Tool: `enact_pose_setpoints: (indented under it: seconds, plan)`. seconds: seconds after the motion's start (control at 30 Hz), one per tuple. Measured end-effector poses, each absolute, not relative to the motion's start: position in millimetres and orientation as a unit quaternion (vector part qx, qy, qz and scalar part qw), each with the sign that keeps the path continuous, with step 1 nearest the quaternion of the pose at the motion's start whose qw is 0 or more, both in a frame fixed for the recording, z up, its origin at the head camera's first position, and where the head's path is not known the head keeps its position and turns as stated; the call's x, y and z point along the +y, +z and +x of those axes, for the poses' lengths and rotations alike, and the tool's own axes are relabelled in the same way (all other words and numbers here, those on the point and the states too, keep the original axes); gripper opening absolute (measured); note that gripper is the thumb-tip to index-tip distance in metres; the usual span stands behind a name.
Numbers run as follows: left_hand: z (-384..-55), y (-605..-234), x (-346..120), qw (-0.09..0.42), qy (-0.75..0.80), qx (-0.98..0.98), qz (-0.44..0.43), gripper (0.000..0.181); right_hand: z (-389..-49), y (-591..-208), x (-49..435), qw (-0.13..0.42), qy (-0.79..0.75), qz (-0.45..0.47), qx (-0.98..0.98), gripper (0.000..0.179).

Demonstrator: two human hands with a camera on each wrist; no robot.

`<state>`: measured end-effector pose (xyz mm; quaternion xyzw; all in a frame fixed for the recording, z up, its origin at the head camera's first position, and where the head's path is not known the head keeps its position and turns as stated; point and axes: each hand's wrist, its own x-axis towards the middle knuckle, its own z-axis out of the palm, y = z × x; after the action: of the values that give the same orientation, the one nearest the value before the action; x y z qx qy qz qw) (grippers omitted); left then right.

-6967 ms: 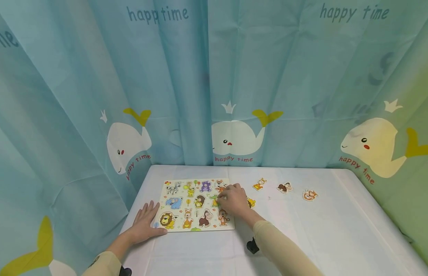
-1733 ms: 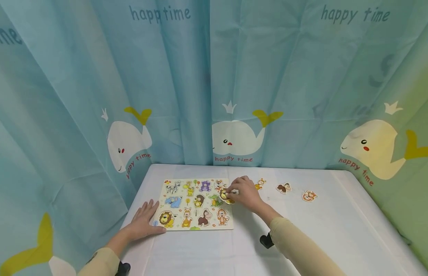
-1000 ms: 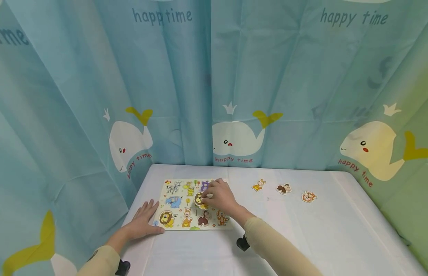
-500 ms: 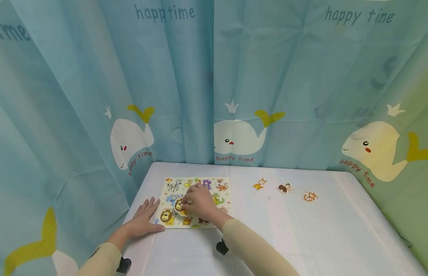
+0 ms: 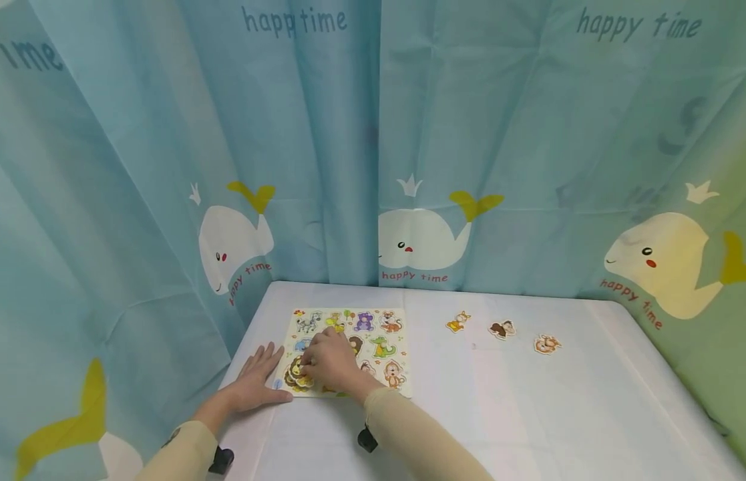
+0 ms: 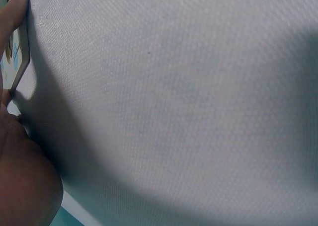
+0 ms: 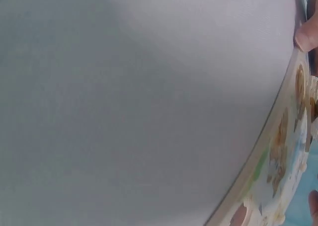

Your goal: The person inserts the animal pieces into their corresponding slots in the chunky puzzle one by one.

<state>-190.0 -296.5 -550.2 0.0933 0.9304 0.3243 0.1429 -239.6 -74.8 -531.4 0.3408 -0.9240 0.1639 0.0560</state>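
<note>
On the head view I note a white-covered table [image 5: 529, 414] backed by a blue curtain [image 5: 342, 133]. The animal board [image 5: 407, 391] lies flat on the table, its long side running left to right before the person.

The right hand [image 5: 333, 357] reaches over the board with its fingers clamped on the lion piece [image 5: 297, 367]. The left hand [image 5: 252, 387] rests at the board's left edge, fingers extended, thumb against the near-left corner; I see nothing held there.

The governing relation, in my judgement, is overlap: the lion piece juts left and toward the person from the right fingertips, above the printed lion [image 5: 293, 385] at the near-left corner. I find it offset slightly to the far side, so the two manes show doubled. The right hand has the hold; the left is close by but apart from the piece. I cannot fix the piece's long axis, as fingers cover part of it, nor can I tell whether it touches the board; the wrist views show mostly cloth.

Finish of the lion piece: brown mane, yellow face, pale border, outline apparently matching the print.
</note>
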Motion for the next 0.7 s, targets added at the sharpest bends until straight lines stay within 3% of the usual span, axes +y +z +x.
enact_pose_setpoints:
  seconds: [0.7]
  plan:
    - [-189.4, -551.0, -295.5, 0.142, 0.314, 0.935, 0.084, 0.115, -233.0, -546.8, -91.2, 0.084, 0.132, 0.32, -0.934, 0.01]
